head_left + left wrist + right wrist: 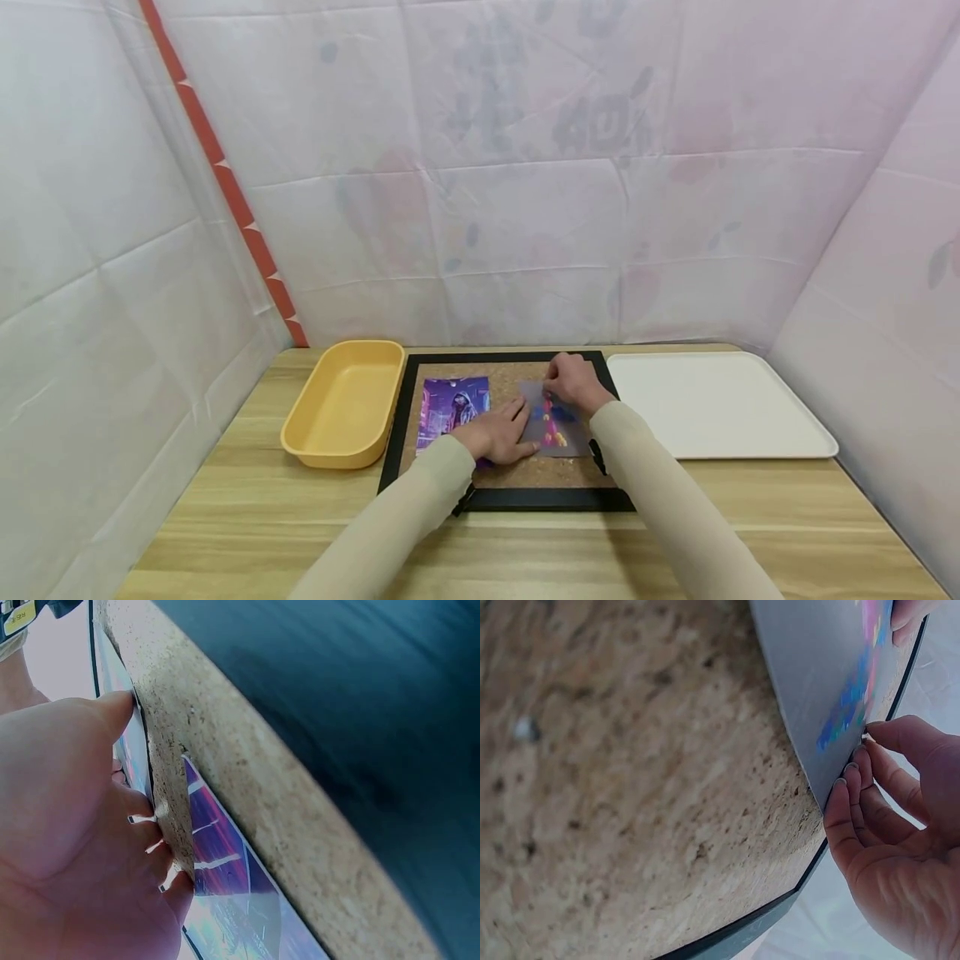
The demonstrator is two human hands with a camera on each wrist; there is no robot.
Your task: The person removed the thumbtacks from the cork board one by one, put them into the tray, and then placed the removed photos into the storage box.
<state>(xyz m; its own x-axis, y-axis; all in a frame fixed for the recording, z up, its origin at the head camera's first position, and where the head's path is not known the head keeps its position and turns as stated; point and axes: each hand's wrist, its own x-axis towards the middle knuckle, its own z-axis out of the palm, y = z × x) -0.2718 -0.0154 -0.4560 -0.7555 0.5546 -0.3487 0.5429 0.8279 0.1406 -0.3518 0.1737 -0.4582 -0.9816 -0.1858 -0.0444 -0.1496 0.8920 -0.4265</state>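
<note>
As your left hand (501,431) rests, fingers outstretched, on the grey poster (557,432), your right hand (576,383) pinches a tiny thing (865,736) near its top!

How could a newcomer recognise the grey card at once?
On the table lies a black-framed cork board. On its right half, by the right hand, is the grey card. Unlike the purple picture to its left, it shows bright print on plain grey.

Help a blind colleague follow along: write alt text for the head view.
A person's left grip touches the left edge of a grey picture and their right grip its top, on a black-framed corkboard with a purple picture. A yellow tray sits left, a white tray right.
</note>
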